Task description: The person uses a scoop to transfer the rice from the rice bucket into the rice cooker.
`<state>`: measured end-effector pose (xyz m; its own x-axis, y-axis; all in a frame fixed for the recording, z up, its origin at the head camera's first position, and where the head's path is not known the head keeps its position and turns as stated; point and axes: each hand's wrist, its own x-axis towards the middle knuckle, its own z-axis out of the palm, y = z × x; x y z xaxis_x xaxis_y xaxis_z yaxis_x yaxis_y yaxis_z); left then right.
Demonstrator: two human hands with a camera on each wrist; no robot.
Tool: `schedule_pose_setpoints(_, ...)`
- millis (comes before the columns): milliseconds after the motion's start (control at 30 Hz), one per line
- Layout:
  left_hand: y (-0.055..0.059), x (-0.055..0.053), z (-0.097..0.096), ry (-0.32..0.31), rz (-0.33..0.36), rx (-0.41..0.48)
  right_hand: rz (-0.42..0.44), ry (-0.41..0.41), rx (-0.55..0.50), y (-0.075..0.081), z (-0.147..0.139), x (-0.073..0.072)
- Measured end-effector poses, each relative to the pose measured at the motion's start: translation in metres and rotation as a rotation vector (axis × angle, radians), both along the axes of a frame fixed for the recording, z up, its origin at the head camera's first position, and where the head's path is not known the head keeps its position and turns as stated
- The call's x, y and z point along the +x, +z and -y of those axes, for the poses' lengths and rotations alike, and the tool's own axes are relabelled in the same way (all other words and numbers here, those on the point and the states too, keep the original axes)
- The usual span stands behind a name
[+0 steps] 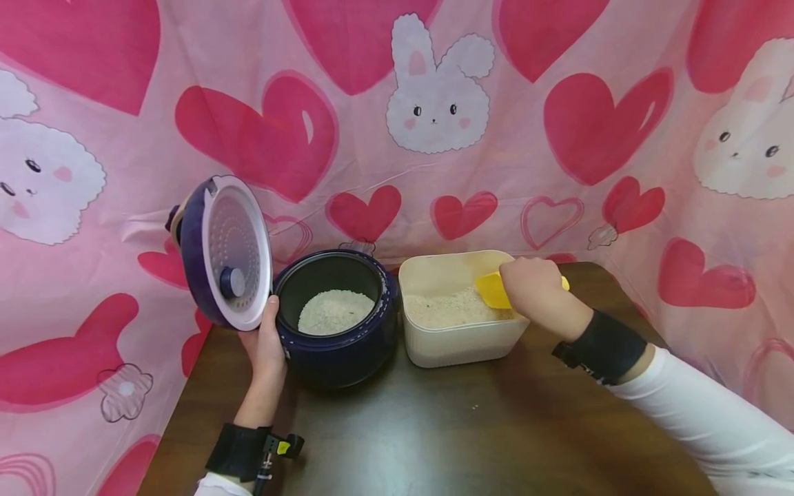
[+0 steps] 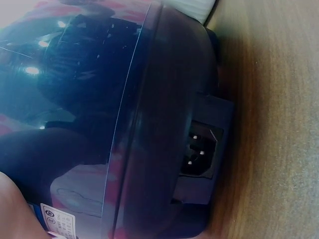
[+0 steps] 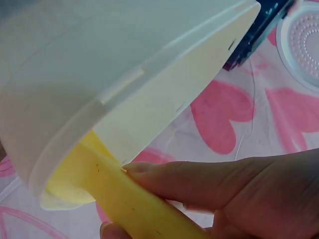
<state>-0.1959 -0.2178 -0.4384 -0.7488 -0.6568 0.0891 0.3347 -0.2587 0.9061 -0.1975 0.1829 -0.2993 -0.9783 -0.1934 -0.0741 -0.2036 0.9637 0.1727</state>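
Observation:
My right hand grips the handle of a yellow scoop, whose head dips into the rice in a cream-coloured bin. In the right wrist view, thumb and fingers wrap the scoop's handle beside the bin's rim. A dark blue rice cooker stands to the left, its lid raised and white rice in its pot. My left hand touches the cooker's side below the lid, thumb pointing up by the rim; its other fingers are mostly hidden behind the lid.
Cooker and bin stand side by side on a dark wooden table. Behind them hangs a pink cloth with hearts and rabbits. A power socket shows low on the cooker's side. A few grains lie on the table.

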Motion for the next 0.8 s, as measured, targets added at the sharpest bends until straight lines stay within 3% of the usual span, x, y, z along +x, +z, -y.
schedule_pose_setpoints(367,0.001,0.0,0.0,-0.011,-0.003,-0.005,0.056,0.053,-0.083,-0.015,-0.005,-0.002)
schedule_pose_setpoints(633,0.002,0.001,0.0,-0.014,0.006,0.018,0.176,0.022,-0.183,-0.022,-0.012,-0.018)
schedule_pose_setpoints(800,0.001,0.001,-0.001,-0.01,-0.027,0.049,0.245,0.028,-0.223,-0.026,-0.018,-0.028)
